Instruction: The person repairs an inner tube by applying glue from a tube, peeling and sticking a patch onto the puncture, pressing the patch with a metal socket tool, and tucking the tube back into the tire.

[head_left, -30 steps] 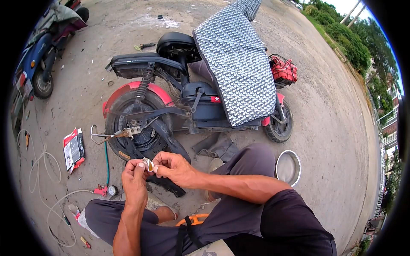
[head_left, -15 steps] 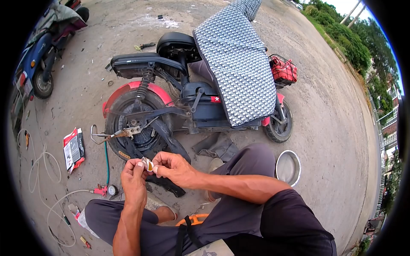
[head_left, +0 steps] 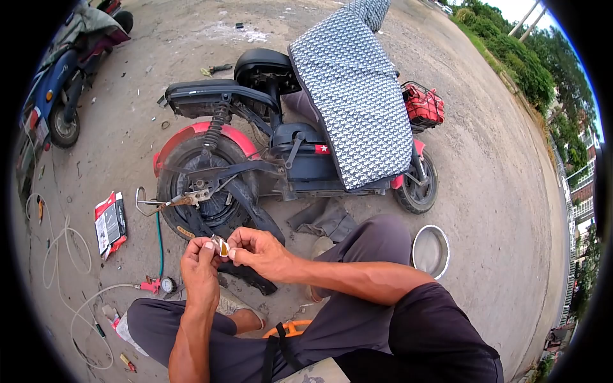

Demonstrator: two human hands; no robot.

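Note:
My left hand [head_left: 200, 263] and my right hand [head_left: 262, 254] meet in front of the scooter's rear wheel [head_left: 207, 169]. Both pinch a small piece with a white edge and an amber middle [head_left: 223, 248], which looks like a tyre patch. Fingertips cover part of it. Just behind my hands, a black inner tube [head_left: 252, 207] hangs loose out of the wheel. A dark rubber strip [head_left: 255, 278] lies on the ground below my right wrist.
The electric scooter [head_left: 306, 159] stands ahead, draped with a patterned cover [head_left: 361, 102]. On the left lie a pressure gauge [head_left: 167, 285] with a hose, and a red-and-white packet [head_left: 111, 223]. A round metal basin [head_left: 431, 252] sits at right. Grey cloth [head_left: 324, 219] lies under the scooter.

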